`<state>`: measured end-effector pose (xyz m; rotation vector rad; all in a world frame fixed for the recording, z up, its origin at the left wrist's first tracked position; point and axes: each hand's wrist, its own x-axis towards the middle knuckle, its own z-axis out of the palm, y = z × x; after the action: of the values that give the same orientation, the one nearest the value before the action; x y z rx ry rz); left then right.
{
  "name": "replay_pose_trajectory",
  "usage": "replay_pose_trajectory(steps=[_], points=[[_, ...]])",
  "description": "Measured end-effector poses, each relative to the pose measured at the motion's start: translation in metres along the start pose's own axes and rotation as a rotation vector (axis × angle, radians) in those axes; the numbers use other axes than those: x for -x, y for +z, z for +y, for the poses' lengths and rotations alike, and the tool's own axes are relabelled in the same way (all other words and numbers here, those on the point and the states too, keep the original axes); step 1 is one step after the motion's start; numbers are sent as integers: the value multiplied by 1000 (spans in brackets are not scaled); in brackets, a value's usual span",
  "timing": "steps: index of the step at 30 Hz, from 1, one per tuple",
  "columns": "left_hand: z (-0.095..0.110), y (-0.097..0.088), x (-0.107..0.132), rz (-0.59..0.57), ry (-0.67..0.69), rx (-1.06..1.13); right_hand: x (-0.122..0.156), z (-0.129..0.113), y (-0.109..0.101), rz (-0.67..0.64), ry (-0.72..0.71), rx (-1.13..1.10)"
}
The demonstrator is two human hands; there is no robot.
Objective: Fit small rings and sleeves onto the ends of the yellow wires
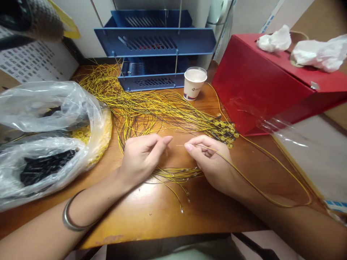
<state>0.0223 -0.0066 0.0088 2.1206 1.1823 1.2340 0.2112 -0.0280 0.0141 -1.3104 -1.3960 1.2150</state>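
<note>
Thumb and forefinger of my right hand (213,160) pinch a thin yellow wire (262,196) near its end. A fine tip pokes out to the left, while the rest loops over my right forearm. My left hand (143,155) faces it a short gap away, fingers curled and thumb pressed on the forefinger; what it holds, if anything, I cannot make out. Between and below the hands lies a small bunch of yellow and black wires (176,175) with tiny metal ends. Behind them stretches a large bundle of yellow and black wires (151,104), with clear yellowish round pieces (225,131) at its right end.
Plastic bags (93,104) at the left hold black pieces (48,166) and yellow rings (101,144). A paper cup (193,85) stands before a blue tray rack (154,43). At the right is a red box (244,76) with crumpled tissues (275,39) on top.
</note>
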Motion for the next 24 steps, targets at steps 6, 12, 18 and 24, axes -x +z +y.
replay_pose_trajectory(steps=[6, 12, 18, 24], points=[[-2, 3, 0, -80, 28, 73, 0, 2, -1, 0, -40, -22], [-1, 3, -3, -87, 189, -1, 0, 3, -2, -26, -44, -2], [1, 2, -1, -84, 212, -44, 1, 1, -1, -19, -49, 22], [1, 3, -1, -65, 199, -79, 1, 2, 0, -24, -59, 18]])
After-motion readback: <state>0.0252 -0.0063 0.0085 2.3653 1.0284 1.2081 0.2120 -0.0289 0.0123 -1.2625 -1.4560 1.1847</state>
